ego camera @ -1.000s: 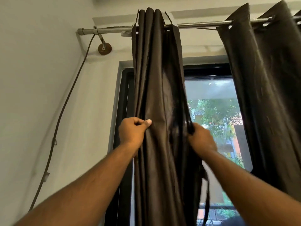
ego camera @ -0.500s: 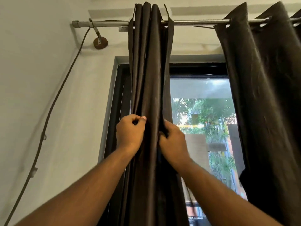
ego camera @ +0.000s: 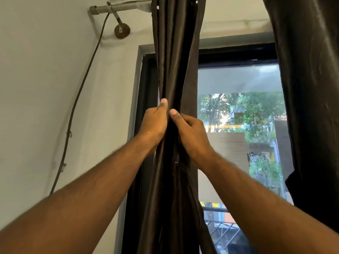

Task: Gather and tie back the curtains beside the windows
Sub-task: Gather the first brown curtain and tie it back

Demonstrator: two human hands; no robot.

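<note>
Item: dark brown satin curtain panel (ego camera: pixel 176 57), hanging from the grey metal rod (ego camera: pixel 124 6) at frame top, centre, over the black-framed window's (ego camera: pixel 236 52) left edge.
Left hand (ego camera: pixel 154 125): fingers clamped on the bundle's left side.
Right hand (ego camera: pixel 190 132): fingers clamped on its right side.
Step, as judged: gathering nearly complete; tying not begun.
Next: one hand holding the bundle, the other wrapping a tie; none visible.

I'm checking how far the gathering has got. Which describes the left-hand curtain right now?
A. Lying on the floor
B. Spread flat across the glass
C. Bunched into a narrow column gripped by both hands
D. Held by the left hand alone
C: the dark curtain hangs in tight folds, with the left hand and right hand gripping it side by side.
</note>
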